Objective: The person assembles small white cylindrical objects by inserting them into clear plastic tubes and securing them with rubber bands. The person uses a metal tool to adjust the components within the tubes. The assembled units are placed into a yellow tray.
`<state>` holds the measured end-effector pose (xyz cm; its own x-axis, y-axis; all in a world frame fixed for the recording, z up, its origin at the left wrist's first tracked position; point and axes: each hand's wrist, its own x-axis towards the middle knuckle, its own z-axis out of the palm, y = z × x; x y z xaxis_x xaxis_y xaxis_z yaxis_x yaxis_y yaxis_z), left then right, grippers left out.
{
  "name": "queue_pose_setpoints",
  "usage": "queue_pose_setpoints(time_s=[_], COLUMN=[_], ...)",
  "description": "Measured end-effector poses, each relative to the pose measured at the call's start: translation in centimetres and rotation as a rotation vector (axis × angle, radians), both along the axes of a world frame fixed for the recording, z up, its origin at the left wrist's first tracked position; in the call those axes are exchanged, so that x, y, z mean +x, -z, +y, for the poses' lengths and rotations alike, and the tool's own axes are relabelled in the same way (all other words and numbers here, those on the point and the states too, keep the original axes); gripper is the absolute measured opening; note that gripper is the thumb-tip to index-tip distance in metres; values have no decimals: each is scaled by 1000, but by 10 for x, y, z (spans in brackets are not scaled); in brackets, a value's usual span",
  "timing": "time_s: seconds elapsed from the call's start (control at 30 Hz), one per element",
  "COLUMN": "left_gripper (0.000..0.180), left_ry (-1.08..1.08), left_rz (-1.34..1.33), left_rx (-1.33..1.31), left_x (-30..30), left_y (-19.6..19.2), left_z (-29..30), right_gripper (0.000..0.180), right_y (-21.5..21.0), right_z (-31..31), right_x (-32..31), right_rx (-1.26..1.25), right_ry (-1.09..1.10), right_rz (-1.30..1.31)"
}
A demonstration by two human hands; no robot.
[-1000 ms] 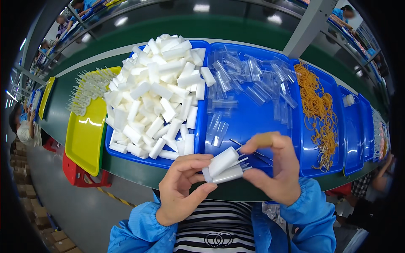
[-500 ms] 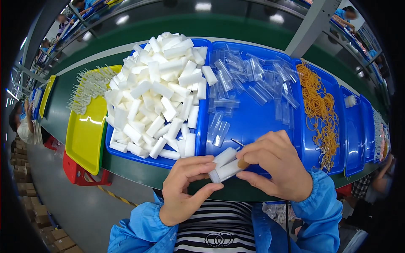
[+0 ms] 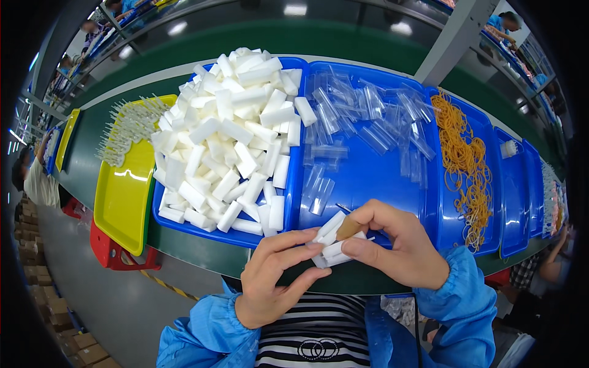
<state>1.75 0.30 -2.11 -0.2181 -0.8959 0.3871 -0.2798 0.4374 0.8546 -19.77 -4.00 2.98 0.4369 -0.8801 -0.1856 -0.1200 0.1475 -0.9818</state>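
Between my two hands, over the front edge of the blue tray, is a white foam piece (image 3: 329, 229) that looks split lengthwise, with a clear plastic part at its lower end. My left hand (image 3: 273, 273) pinches its lower left end between thumb and fingers. With thumb and index finger my right hand (image 3: 402, 248) grips the other end; a tan covering shows on that index fingertip. A thin dark tip (image 3: 343, 208) pokes out above the foam; whether it belongs to the held piece I cannot tell. Loose clear plastic sleeves (image 3: 321, 195) lie just beyond my hands.
White foam pieces (image 3: 221, 141) are heaped high in a blue tray at left. Orange rubber bands (image 3: 463, 165) fill a tray to the right. Farther left, a yellow tray (image 3: 126, 199) holds white stemmed parts (image 3: 132, 126). Below it stands a red stool (image 3: 116, 248). A metal post (image 3: 454, 43) rises behind.
My right thumb and index finger have shifted their grip on the foam piece, which now shows more of a spread split. My left fingers have moved slightly right along it.
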Motion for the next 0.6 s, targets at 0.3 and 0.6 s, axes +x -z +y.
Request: queue_pose_setpoints(time_s=[0.3,0.6], left_gripper=[44,39], left_ry=[14,-23], left_rz=[105,94], left_rx=[-36,8], left_x=[-4,3], left_y=[9,0], left_z=[6,0], right_gripper=[30,32], right_y=[21,14], right_z=[15,8], right_x=[10,15], right_rx=[-807,-638], right_ry=[25,-20], right_rz=[332,161])
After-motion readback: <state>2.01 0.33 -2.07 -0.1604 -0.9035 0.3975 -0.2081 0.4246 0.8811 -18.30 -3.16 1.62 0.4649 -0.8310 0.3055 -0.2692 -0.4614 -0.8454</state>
